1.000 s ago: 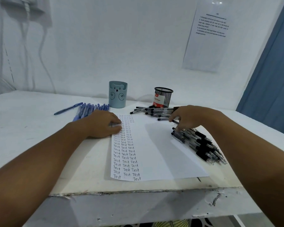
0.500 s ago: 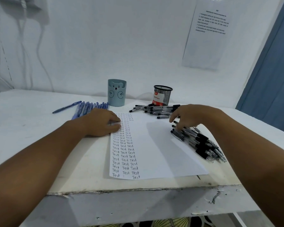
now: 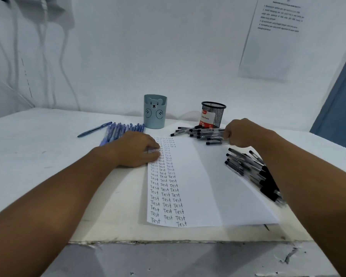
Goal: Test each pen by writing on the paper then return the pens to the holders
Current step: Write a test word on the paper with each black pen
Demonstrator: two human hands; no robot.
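Observation:
A white paper (image 3: 200, 186) lies on the table, its left side filled with columns of the word "Test". My left hand (image 3: 136, 149) rests on the paper's upper left edge, fingers flat. My right hand (image 3: 241, 132) reaches to the far pile of black pens (image 3: 196, 132), and its curled fingers close on a black pen at the pile's right end. A second pile of black pens (image 3: 250, 170) lies along the paper's right edge, under my right forearm. Blue pens (image 3: 124, 127) lie in a row behind my left hand. The light blue bear holder (image 3: 155, 113) and the black mesh holder (image 3: 213, 114) stand at the back.
One blue pen (image 3: 94, 129) lies apart to the left of the row. The table's chipped front edge (image 3: 168, 241) is close to me. A printed notice (image 3: 276, 37) hangs on the white wall, with a blue curtain (image 3: 340, 108) to the right and cables at the left.
My right hand has moved from the near pile of black pens up and away to the far pile by the mesh holder. My left hand has stayed on the paper.

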